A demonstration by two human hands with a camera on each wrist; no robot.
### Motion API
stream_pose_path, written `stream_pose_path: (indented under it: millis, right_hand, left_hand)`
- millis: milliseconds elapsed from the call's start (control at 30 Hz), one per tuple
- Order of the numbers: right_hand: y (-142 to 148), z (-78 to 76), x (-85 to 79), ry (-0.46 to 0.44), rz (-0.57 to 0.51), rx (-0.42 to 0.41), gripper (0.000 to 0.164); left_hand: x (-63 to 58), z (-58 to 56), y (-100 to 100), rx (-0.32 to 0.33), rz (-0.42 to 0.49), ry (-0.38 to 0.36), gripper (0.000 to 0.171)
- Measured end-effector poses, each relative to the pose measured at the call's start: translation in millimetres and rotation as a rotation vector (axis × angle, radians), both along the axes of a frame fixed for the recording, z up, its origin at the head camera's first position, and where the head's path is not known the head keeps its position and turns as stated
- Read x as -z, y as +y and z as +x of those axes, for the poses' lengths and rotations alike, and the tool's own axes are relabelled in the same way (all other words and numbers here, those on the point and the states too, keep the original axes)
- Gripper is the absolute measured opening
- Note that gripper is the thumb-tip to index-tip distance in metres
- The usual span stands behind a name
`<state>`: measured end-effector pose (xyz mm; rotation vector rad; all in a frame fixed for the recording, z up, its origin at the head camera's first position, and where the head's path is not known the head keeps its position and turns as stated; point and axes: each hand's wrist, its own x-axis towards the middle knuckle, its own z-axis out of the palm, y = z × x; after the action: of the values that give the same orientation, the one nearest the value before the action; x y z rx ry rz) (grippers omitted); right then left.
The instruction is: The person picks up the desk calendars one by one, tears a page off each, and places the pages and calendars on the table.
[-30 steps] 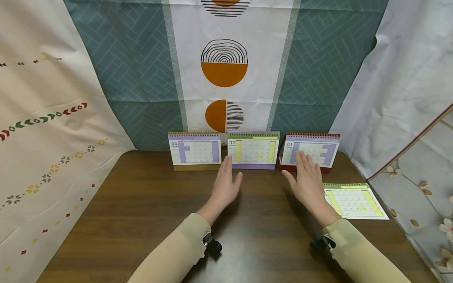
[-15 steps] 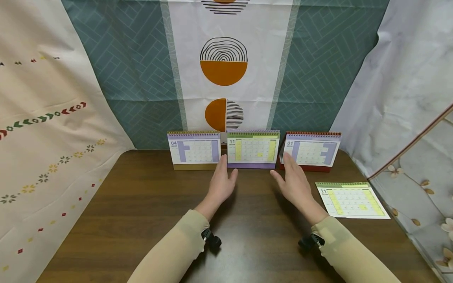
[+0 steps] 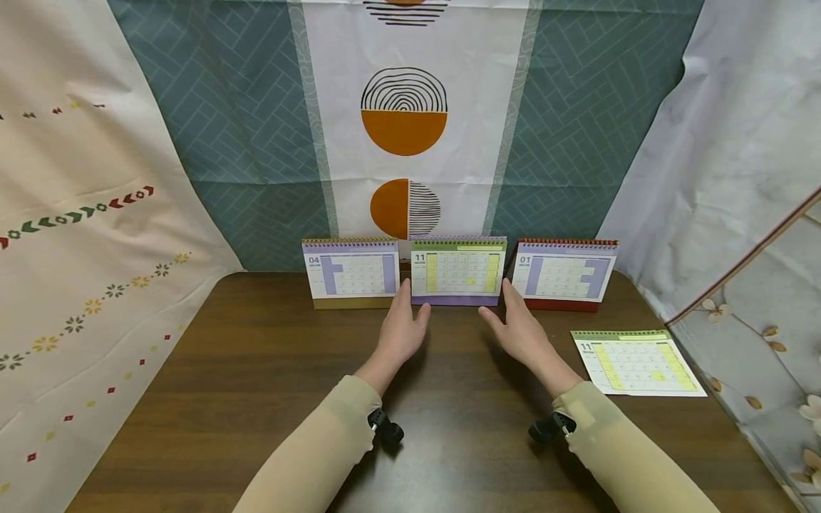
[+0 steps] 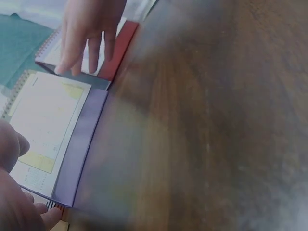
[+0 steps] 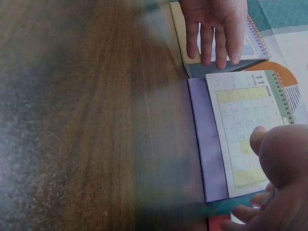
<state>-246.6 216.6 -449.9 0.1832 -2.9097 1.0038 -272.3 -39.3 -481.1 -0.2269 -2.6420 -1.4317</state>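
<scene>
A desk calendar with a green-headed page marked 11 and a purple base point(image 3: 458, 263) stands at the back of the table. My left hand point(image 3: 400, 333) is at its left edge, fingers straight and thumb apart. My right hand point(image 3: 521, 333) mirrors it at the right edge, fingertips close to the gap before the calendar marked 01 point(image 3: 567, 276). Both palms face each other and neither hand holds anything. The right wrist view shows the page point(image 5: 245, 130) between the two hands, its lower right corner near my right fingers point(image 5: 245, 214).
Left of the middle calendar stands one marked 04 point(image 3: 353, 274) on a tan base. A loose calendar sheet marked 11 point(image 3: 638, 363) lies flat at the right of the wooden table point(image 3: 256, 399). Patterned cloths point(image 3: 244, 128) hang behind and at both sides.
My right hand has moved left, from in front of the 01 calendar to the middle calendar's right edge, uncovering the loose sheet. My left hand has shifted slightly left. The calendars have stayed put.
</scene>
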Motion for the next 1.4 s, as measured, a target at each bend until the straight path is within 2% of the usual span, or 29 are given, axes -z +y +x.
stream_pose_path:
  millis: [100,167,233,300,400,567,900,1067,1233,1300,1367,1400]
  right_hand:
    - [-1,-2.7,1.2,-0.023,-0.019,-0.005,0.093]
    - [-1,-4.5,2.0,-0.033,-0.031,-0.005,0.093]
    - [-1,-6.4,2.4,-0.042,-0.041,-0.007,0.093]
    - [-1,-8.7,2.5,-0.048,-0.055,-0.008,0.093]
    - [-1,-12.5,2.4,-0.057,-0.077,-0.013,0.092]
    - [-1,-16.4,2.9,-0.076,-0.088,-0.015,0.092]
    - [-1,-19.4,4.2,-0.082,-0.132,-0.016,0.089]
    - [-1,-21.3,4.7,-0.053,-0.178,-0.030,0.078]
    - [-2,-19.6,4.5,-0.035,-0.225,-0.028,0.062]
    - [-3,-17.0,4.2,-0.025,-0.239,-0.033,0.059]
    - [-3,-13.1,4.0,-0.029,-0.250,-0.025,0.064]
    - [-3,-11.0,3.6,-0.029,-0.253,-0.020,0.067]
  left_hand:
    - [9.3,-9.2,1,-0.024,-0.026,0.010,0.077]
    - [0.7,-6.8,1,-0.027,0.004,-0.031,0.076]
    - [10.2,-15.4,2,-0.038,-0.009,-0.038,0.077]
    - [12.5,-19.3,2,-0.038,-0.001,-0.068,0.078]
    - [26.2,-31.5,1,-0.044,-0.031,-0.081,0.079]
    - [34.0,-39.6,1,-0.045,-0.028,-0.089,0.078]
    - [38.8,-45.1,1,-0.049,-0.012,-0.096,0.079]
    - [45.0,-48.8,-1,-0.050,-0.013,-0.087,0.078]
    - [47.3,-47.5,-3,-0.045,-0.003,-0.059,0.075]
    - [43.6,-44.1,-4,-0.038,0.007,-0.041,0.073]
    - [38.2,-38.5,-5,-0.036,0.008,-0.003,0.068]
    - [29.2,-31.5,-5,-0.029,0.012,-0.003,0.066]
